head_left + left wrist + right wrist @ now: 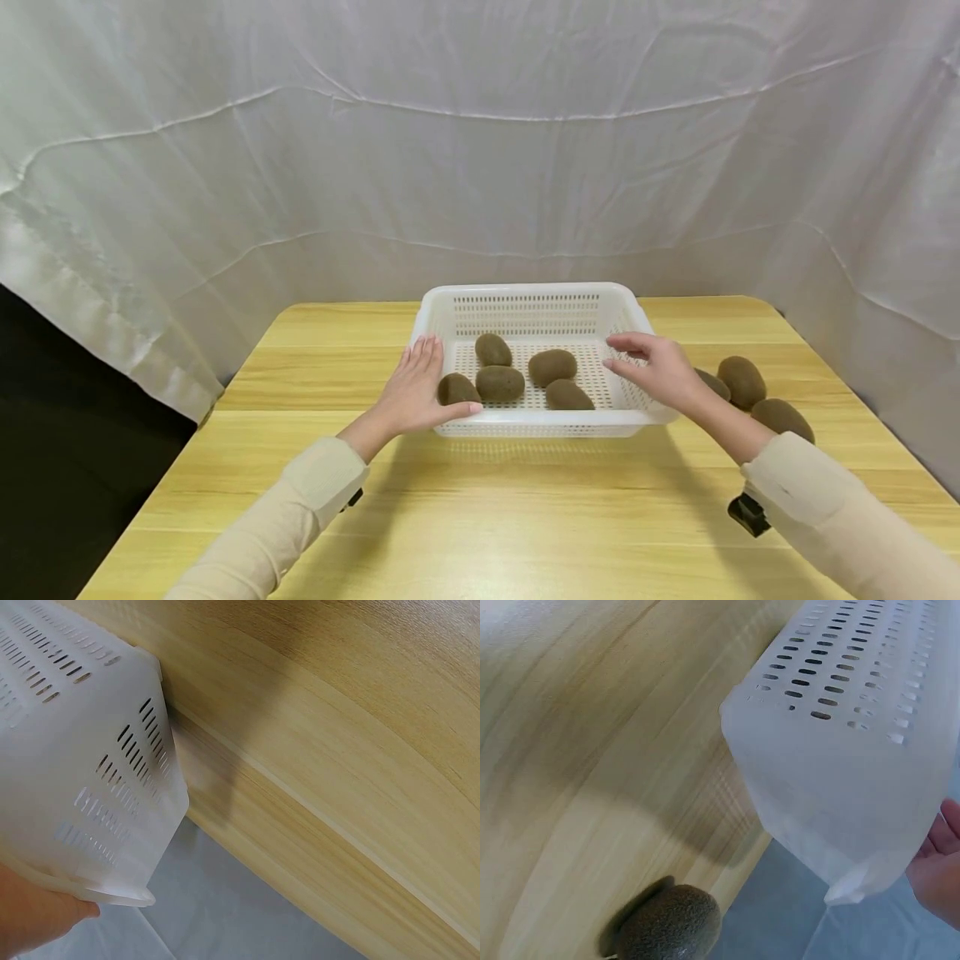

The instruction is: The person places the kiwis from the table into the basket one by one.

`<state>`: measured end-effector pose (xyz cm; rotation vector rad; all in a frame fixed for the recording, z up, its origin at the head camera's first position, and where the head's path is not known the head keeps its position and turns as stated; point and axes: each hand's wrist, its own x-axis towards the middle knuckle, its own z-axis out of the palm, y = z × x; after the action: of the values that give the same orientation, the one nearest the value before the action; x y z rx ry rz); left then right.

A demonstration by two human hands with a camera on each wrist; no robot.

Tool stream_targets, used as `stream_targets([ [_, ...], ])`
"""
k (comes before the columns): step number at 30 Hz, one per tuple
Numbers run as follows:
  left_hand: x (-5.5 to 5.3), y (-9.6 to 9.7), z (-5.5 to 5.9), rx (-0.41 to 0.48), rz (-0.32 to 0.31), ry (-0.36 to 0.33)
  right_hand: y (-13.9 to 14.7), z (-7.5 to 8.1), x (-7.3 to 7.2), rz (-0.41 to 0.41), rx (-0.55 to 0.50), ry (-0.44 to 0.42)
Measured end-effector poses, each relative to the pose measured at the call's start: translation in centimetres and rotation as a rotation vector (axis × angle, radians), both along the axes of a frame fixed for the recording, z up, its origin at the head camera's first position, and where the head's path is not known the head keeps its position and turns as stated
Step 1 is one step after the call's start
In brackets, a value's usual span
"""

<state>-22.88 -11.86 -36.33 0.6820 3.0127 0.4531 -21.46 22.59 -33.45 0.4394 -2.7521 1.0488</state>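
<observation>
A white perforated plastic basket stands on the table with several brown kiwis lying on its floor. My left hand rests on the basket's left rim, fingers straight and thumb along the front left corner, close to a kiwi. Over the right rim, my right hand reaches inside with fingers and thumb apart and nothing seen between them. The left wrist view catches part of the left hand under the basket's edge. At the right border of the right wrist view, the right hand shows beyond the basket wall.
Three more kiwis lie on the wooden table right of the basket, one partly behind the right forearm. White curtains hang behind and beside the table. A dark area is at the left.
</observation>
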Motion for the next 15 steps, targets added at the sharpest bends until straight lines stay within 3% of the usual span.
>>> stream_targets([
  [6,0.0,0.1,0.1,-0.002,-0.002,-0.006,1.4,0.0,0.4,-0.084,-0.065,0.029],
  [15,0.1,0.0,0.1,-0.002,-0.001,-0.006,3.6,-0.1,0.8,-0.143,-0.096,0.028],
])
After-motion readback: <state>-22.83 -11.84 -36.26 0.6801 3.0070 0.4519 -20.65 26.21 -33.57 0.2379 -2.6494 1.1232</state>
